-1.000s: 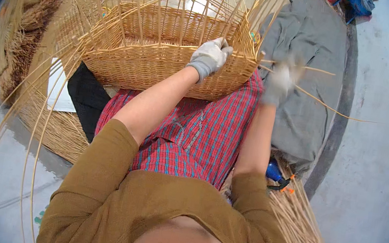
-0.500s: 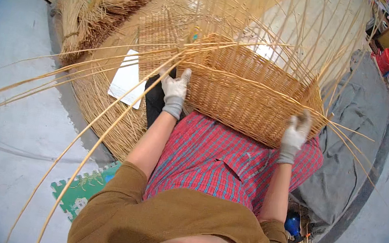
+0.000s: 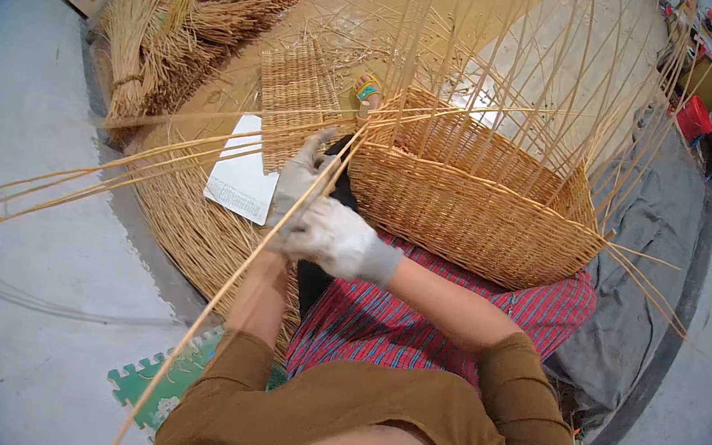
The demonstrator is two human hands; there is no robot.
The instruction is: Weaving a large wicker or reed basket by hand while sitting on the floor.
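Observation:
A half-woven wicker basket rests on my lap, over a red plaid cloth, with many upright stakes rising from its rim. Both my hands wear pale grey gloves. My left hand sits at the basket's left corner, its fingers closed around long willow rods that run off to the left. My right hand has crossed over to the same corner, just below the left hand, and grips one long rod that slants down to the lower left.
A flat woven panel and a white paper sheet lie on a round wicker mat to my left. Bundles of willow lie beyond. A grey cloth is on my right, a green foam tile lower left.
My right hand left the basket's right rim and crossed to the left corner beside the left hand. The view swung left, and the basket now sits more to the right.

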